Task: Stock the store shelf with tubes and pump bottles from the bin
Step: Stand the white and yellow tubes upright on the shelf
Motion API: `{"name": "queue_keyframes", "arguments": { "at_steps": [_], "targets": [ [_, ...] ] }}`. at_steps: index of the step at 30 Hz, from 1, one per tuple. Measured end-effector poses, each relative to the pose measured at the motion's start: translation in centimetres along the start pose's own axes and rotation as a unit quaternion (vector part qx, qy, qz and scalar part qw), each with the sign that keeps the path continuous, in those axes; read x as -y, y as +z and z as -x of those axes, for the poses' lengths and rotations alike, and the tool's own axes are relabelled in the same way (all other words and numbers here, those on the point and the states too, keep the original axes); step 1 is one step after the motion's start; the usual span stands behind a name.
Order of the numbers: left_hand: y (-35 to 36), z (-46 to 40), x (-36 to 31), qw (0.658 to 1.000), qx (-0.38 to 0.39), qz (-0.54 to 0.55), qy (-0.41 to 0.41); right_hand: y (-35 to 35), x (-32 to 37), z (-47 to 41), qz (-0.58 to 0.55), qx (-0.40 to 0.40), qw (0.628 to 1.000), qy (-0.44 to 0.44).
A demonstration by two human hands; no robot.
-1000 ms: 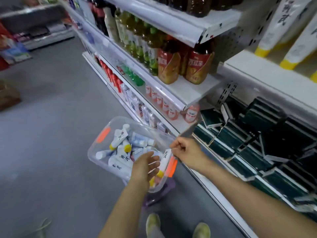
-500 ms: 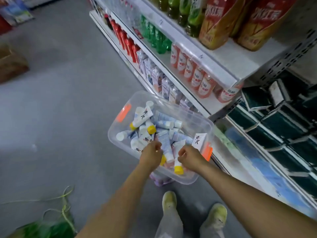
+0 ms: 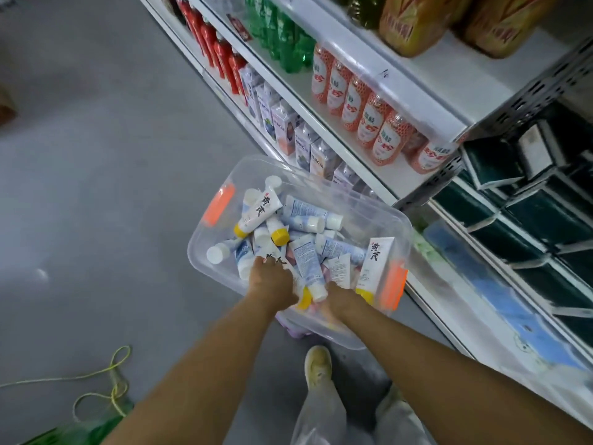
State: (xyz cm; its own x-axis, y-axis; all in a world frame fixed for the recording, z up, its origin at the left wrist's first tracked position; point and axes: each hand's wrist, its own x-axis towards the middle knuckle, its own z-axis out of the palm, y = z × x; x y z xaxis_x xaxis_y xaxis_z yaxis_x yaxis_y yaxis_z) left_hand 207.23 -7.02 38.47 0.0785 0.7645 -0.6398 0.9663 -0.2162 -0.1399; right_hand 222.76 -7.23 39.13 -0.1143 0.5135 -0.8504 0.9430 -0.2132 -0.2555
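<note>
Both our hands, left hand [image 3: 272, 282] and right hand [image 3: 337, 300], reach into the clear bin [image 3: 324, 330] of tubes [image 3: 308, 260] near the shelf [image 3: 378, 184], fingers buried so we cannot tell their grip; a loose grab could spill tubes.

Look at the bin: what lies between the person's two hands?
In the head view, a blue-labelled tube with a white cap lies between the left hand and right hand, beside a yellow cap.
</note>
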Motion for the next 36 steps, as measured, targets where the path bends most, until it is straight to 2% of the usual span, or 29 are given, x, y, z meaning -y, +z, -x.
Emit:
{"name": "queue_keyframes", "arguments": {
  "at_steps": [2,4,10,14,17,20,24,27,29,31,33,35,36],
  "targets": [
    [-0.2,-0.4,0.1,1.0,0.023,-0.017,0.007,0.3,-0.5,-0.1,-0.008,-0.024,1.0,0.012],
    [-0.5,-0.7,0.2,0.999,0.042,-0.023,0.016,0.3,-1.1,-0.1,-0.004,-0.013,1.0,-0.003],
    [-0.8,-1.1,0.5,0.994,0.089,0.037,0.059,0.1,-1.4,0.4,0.048,-0.013,0.998,-0.046],
    [-1.3,-1.1,0.4,0.991,0.104,0.005,0.085,0.8,-0.7,-0.2,-0.002,0.0,1.0,-0.018],
    [-1.6,-0.5,0.4,0.99,0.113,0.021,0.079,1.2,-1.1,-0.2,-0.005,-0.064,0.998,-0.021],
    [-2.1,0.1,0.9,0.986,0.09,0.125,0.055,1.1,-1.3,0.1,0.011,-0.118,0.993,-0.026],
    [-2.9,0.7,0.5,0.961,0.066,0.269,0.019,1.7,-1.2,-0.7,0.1,-0.179,0.978,-0.032],
    [-2.8,1.0,-0.2,0.935,0.041,0.352,0.003,1.9,-1.2,-1.1,0.099,-0.185,0.977,-0.037],
    [-2.7,1.2,-0.3,0.893,0.035,0.449,-0.026,1.1,-1.6,-1.0,0.073,-0.162,0.984,-0.018],
    [-2.8,1.5,-0.3,0.799,0.043,0.594,-0.079,-0.4,-1.8,-0.5,0.03,-0.105,0.994,0.001],
    [-2.9,2.1,-0.5,0.692,0.043,0.71,-0.123,-2.3,-1.7,0.2,-0.096,-0.052,0.994,0.019],
    [-3.2,2.9,-0.7,0.603,0.042,0.784,-0.14,-4.2,-1.6,1.4,-0.28,0.003,0.959,0.038],
    [-3.5,3.4,-0.9,0.564,0.042,0.813,-0.138,-5.1,-1.6,2.1,-0.337,0.024,0.94,0.045]
  ]
}}
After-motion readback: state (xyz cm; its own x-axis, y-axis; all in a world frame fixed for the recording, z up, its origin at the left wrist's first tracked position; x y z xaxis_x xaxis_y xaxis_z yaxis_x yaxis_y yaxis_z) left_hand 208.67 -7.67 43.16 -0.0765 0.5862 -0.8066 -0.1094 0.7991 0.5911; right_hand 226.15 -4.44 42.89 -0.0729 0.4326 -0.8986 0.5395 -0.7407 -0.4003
